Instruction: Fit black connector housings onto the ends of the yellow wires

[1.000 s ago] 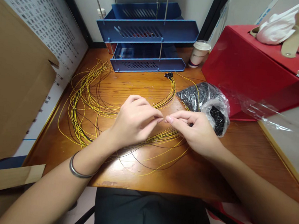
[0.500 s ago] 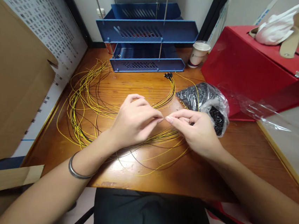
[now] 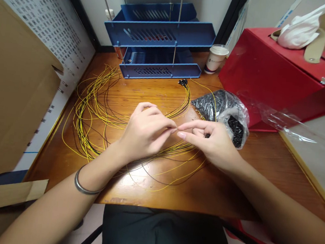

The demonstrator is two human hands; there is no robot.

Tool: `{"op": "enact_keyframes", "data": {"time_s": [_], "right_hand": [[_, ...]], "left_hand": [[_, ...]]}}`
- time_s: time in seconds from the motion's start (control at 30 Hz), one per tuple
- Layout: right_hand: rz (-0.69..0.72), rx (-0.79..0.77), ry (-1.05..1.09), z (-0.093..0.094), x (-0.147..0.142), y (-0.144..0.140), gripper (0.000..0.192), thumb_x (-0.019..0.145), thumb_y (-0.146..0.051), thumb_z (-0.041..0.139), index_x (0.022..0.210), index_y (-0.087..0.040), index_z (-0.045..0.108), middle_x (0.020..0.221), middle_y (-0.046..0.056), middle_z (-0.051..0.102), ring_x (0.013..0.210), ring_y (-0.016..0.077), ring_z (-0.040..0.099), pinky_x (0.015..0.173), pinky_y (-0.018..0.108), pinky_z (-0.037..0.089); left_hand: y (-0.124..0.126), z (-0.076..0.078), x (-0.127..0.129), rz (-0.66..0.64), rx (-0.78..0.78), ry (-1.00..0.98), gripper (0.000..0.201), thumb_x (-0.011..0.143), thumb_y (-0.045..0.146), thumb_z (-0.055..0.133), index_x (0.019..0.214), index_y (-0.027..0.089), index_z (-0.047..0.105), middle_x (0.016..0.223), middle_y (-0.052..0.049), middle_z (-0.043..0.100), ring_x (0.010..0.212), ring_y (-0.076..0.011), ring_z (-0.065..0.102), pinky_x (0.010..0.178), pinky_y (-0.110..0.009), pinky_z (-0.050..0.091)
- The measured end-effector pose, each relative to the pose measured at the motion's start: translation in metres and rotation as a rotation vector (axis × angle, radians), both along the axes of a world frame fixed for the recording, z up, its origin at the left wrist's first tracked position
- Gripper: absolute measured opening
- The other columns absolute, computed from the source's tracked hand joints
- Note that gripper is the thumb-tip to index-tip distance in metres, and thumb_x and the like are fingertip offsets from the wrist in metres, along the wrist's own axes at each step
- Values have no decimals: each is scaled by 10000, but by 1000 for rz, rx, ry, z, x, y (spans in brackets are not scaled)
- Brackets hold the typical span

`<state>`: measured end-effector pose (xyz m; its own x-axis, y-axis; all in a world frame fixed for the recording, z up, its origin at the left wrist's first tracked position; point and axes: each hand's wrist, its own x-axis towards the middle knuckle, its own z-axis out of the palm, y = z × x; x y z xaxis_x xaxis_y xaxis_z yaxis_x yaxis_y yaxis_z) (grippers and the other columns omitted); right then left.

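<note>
One left hand [image 3: 146, 132] pinched, contents hidden, one right hand [image 3: 216, 142] parted, wooden desk [image 3: 218, 194] below.

No word or number can be read. The white cup [image 3: 215, 60] bears a dark emblem beside a line of lettering — too small to make out — and the white panel [image 3: 43, 16] at left carries rows of dark print, blurred past reading.
</note>
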<state>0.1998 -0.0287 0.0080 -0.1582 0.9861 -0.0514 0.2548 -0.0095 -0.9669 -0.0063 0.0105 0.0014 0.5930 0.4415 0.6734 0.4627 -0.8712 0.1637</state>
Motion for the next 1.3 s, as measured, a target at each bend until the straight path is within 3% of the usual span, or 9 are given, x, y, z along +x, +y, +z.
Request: {"op": "enact_keyframes", "data": {"time_s": [0.13, 0.3, 0.43, 0.6, 0.87, 0.97, 1.1, 1.3], "right_hand": [[79, -42, 92, -1, 0, 1, 354, 859, -448, 682, 849, -106, 774, 487, -91, 293, 457, 61, 221, 466, 270, 144], [49, -47, 176, -4, 0, 3, 280, 827, -390, 729, 791, -114, 764, 449, -101, 309, 426, 51, 230, 456, 260, 187], [20, -97, 235, -8, 0, 4, 288, 784, -397, 768, 814, -110, 763, 464, -86, 391, 422, 46, 253, 432, 249, 149], [17, -120, 228, -9, 0, 5, 310, 773, -417, 776, 793, -109, 748, 474, -74, 430, 428, 47, 276, 425, 243, 144], [-4, -34, 155, -2, -2, 3, 323, 760, -418, 779, 770, -97, 740, 493, -73, 426, 461, 51, 295, 457, 245, 214], [-15, -4, 123, -2, -3, 2, 271, 787, -364, 744, 778, -93, 744, 511, -64, 445, 468, 50, 290, 460, 242, 211], [-43, -7, 105, -2, -3, 1, 265, 794, -355, 716, 792, -91, 744, 530, -46, 465, 478, 57, 295, 458, 239, 202], [-103, 71, -2, -2, -5, 1, 246, 798, -341, 688, 774, -106, 757, 534, -35, 432, 504, 79, 311, 468, 246, 217]], "left_hand": [[0, 0, 1, -4, 9, -4, 120, 921, 181, 594, 871, 186, 703, 784, -9, 763, 711, -155, 639, 893, -388, 451], [0, 0, 1, -10, 6, -8, 100, 917, 179, 616, 876, 185, 708, 782, 3, 757, 713, -151, 629, 890, -382, 450], [0, -1, 1, -9, -1, 6, 99, 921, 182, 618, 884, 193, 709, 800, 8, 763, 718, -146, 633, 904, -382, 448], [0, -1, 0, -15, 10, 8, 92, 916, 172, 622, 885, 185, 707, 797, 5, 761, 721, -151, 636, 899, -390, 457], [0, -1, 0, -16, 23, -1, 77, 906, 164, 638, 878, 180, 707, 776, 1, 750, 708, -155, 633, 897, -406, 478], [1, -2, 0, -54, -13, -21, 87, 916, 154, 626, 890, 148, 709, 787, -31, 748, 717, -156, 648, 815, -349, 515], [-2, -4, 3, -98, -173, -65, 97, 944, 131, 599, 926, 121, 694, 820, -42, 745, 694, -106, 657, 651, -210, 500], [-3, -2, 4, -45, -243, -57, 75, 940, 138, 628, 936, 131, 702, 841, -30, 744, 722, -98, 667, 657, -188, 477]]}}
